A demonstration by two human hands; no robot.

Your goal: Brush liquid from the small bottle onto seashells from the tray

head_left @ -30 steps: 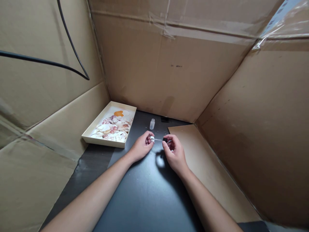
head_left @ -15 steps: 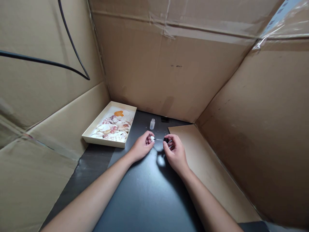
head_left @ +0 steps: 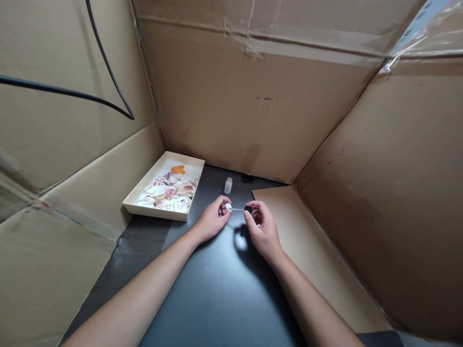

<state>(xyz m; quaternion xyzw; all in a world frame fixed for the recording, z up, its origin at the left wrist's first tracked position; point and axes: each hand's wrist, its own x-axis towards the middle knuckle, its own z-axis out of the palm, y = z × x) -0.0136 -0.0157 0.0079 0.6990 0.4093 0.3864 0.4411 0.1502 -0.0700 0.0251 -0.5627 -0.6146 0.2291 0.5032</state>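
Note:
My left hand (head_left: 211, 221) pinches a small white shell (head_left: 228, 207) between its fingertips above the black tabletop (head_left: 217, 294). My right hand (head_left: 262, 230) grips a black brush cap (head_left: 248, 209), and its thin brush stem reaches left and touches the shell. A small clear bottle (head_left: 227, 185) stands open just behind the two hands. A cream tray (head_left: 139, 195) with several shells, white, pink and one orange, lies to the left of my left hand.
Cardboard walls close in the space on the left, back and right. A brown cardboard sheet (head_left: 307, 250) lies flat to the right of my right hand. A black cable (head_left: 108, 67) loops across the left wall.
Both hands stay almost where they were. The brush tip has shifted very slightly against the shell.

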